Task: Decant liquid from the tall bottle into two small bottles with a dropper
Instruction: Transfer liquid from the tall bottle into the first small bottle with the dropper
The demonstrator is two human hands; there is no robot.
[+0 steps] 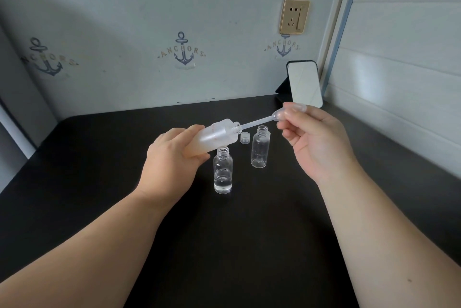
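My left hand [172, 155] grips the tall frosted bottle [219, 134], tilted with its open neck pointing right. My right hand [314, 138] pinches the bulb of a clear plastic dropper [259, 121], whose thin stem runs down-left into the bottle's mouth. A small clear bottle [222, 170] stands uncapped just below the tall bottle, with a little clear liquid at its bottom. A second small clear bottle [260, 149] stands uncapped to its right and looks empty.
A small translucent cap [245, 138] lies on the black table [224, 245] between the bottles. A small mirror [304, 84] leans at the back right corner. A wall socket [294, 16] is above it. White panelled wall runs along the right.
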